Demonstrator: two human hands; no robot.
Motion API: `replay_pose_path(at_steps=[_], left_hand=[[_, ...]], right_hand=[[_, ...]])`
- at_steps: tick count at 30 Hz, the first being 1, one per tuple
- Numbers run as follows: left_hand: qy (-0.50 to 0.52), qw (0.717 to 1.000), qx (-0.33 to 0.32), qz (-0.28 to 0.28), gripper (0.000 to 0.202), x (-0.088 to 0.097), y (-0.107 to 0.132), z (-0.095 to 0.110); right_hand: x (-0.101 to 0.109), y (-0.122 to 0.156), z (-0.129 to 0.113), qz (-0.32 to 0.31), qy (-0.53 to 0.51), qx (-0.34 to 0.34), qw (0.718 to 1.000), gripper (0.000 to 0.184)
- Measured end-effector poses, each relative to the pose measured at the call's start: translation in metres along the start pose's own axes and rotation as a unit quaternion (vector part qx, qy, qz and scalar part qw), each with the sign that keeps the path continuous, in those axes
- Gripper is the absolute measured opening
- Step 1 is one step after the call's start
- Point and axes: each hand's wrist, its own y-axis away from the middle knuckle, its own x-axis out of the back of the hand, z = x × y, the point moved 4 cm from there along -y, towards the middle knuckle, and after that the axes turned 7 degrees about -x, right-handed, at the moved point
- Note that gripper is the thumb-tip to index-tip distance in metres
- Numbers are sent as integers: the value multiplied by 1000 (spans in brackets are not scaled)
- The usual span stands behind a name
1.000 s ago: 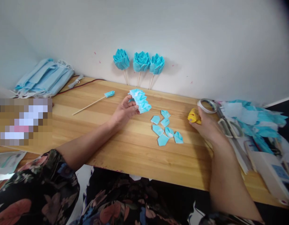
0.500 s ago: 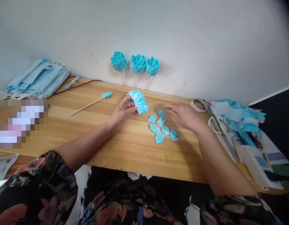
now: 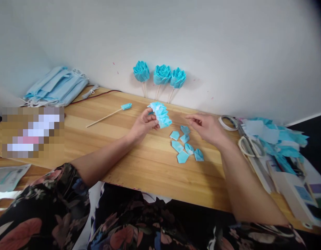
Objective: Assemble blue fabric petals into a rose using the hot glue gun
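So the petal strip [image 3: 161,114] is pinched in the left hand [image 3: 144,125], just above the bench [image 3: 124,152] and in front of the roses [image 3: 162,74]. Right hand [image 3: 207,127] is loose and empty, hovering by the cut petals [image 3: 185,147], with the tape [image 3: 227,122] just beside it.

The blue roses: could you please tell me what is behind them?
The white wall, against which the blue roses lean on sticks; the patch right behind each bloom is covered.

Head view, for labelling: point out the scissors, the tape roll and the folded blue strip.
scissors [image 3: 250,147], head view, on the handles.
tape roll [image 3: 225,128], head view, on its near rim.
folded blue strip [image 3: 162,113], head view, on its pleated middle.
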Motion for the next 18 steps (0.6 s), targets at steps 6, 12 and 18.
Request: replay_pose_path(at_steps=[6, 12, 18], left_hand=[[-9, 1000, 2, 15, 43, 3, -1, -1], [-10, 1000, -1, 11, 43, 2, 0, -2], [-5, 1000, 10, 11, 43, 2, 2, -2]], right_hand=[[-17, -1, 14, 24, -27, -31, 999, 33], [-36, -19, 20, -133, 66, 2, 989, 37], [-28, -23, 22, -100, 18, -6, 995, 31]])
